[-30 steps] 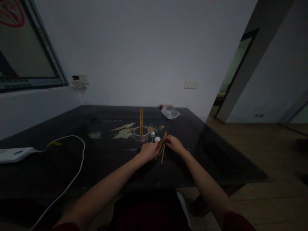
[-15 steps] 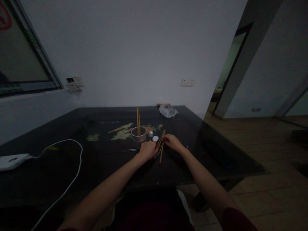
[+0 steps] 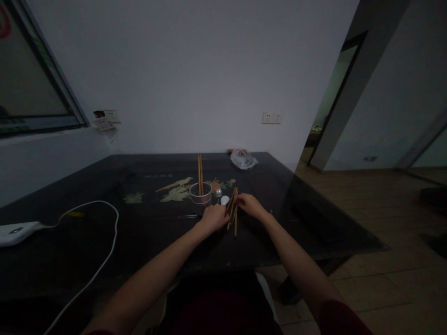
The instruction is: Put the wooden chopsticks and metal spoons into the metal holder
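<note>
My left hand (image 3: 213, 217) and my right hand (image 3: 249, 205) rest on a dark glass-topped table (image 3: 70, 251), on either side of a small bundle of wooden chopsticks (image 3: 233, 215). Both hands have fingers curled against the chopsticks, which lie nearly flat and point away from me. Just beyond stands a small round metal cup (image 3: 200, 193) with two chopsticks (image 3: 200, 173) upright in it. Beside the cup lie a small shiny ball (image 3: 219, 191) and a white spoon-like piece (image 3: 225, 200).
A white cable (image 3: 104, 251) runs from a white device (image 3: 16, 231) at the left table edge. A crumpled clear plastic bag (image 3: 243, 159) lies at the far edge by the wall. To the right, an open doorway and wooden floor.
The loose chopsticks have been gathered closer and now lie straighter, more parallel, between my hands. The view has shifted slightly; my hands stay in the same spot.
</note>
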The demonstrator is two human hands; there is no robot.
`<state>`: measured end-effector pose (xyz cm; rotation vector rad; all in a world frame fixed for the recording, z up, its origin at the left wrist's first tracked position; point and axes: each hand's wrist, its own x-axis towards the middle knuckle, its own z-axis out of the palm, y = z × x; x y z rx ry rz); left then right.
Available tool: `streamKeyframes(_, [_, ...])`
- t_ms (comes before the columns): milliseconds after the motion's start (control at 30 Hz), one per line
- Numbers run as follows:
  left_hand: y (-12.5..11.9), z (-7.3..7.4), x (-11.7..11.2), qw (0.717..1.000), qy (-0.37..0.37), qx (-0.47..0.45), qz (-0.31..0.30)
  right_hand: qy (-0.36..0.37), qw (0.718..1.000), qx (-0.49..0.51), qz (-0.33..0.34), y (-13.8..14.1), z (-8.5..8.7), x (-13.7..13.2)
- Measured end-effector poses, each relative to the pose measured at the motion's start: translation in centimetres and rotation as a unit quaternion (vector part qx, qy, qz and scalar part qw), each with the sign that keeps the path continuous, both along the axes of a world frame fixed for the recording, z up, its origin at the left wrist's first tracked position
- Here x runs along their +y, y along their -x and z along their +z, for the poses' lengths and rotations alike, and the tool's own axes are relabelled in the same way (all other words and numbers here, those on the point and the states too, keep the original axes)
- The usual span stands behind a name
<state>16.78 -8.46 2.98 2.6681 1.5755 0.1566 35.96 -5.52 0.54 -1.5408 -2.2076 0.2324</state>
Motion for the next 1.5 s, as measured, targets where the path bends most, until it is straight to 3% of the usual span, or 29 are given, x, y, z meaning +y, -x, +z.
streamKeyframes(300, [0.4, -0.1, 0.6, 0.996, 0.034, -0.087, 0.011, -0.009, 0.999, 0.032, -0.003, -0.2, -0.4, 0.4])
streamKeyframes(467, [0.6, 0.1, 0.6, 0.989, 0.029, -0.144, -0.002, -0.005, 0.984, 0.177, -0.018, -0.2, -0.3, 0.7])
streamKeyframes(567, [0.6, 0.3, 0.6, 0.982, 0.028, -0.184, -0.024, 0.048, 0.951, 0.306, -0.011, 0.1, 0.2, 0.7])
streamKeyframes(800, [0.5, 0.6, 0.0, 0.969, 0.021, -0.239, -0.056, 0.136, 0.830, 0.541, 0.005, 1.1, 1.4, -0.5])
streamKeyframes(1000, [0.7, 1.0, -0.5, 0.967, 0.023, -0.240, -0.078, 0.156, 0.789, 0.594, 0.015, 2.0, 2.4, -1.4])
streamKeyframes(1100, [0.9, 1.7, -0.6, 0.971, 0.015, -0.223, -0.086, 0.142, 0.791, 0.595, 0.027, 2.3, 3.0, -1.6])
streamKeyframes(1233, [2.0, 3.4, -0.8, 0.966, -0.037, -0.239, -0.086, 0.108, 0.819, 0.561, 0.043, 2.8, 4.3, -2.1])
streamKeyframes(1400, [4.0, 6.4, -1.2, 0.904, -0.097, -0.409, -0.078, 0.069, 0.868, 0.481, 0.107, 4.9, 6.5, -3.6])
streamKeyframes(1500, [4.9, 7.2, -1.3, 0.871, -0.098, -0.473, -0.090, 0.035, 0.898, 0.419, 0.133, 6.7, 7.2, -4.5])
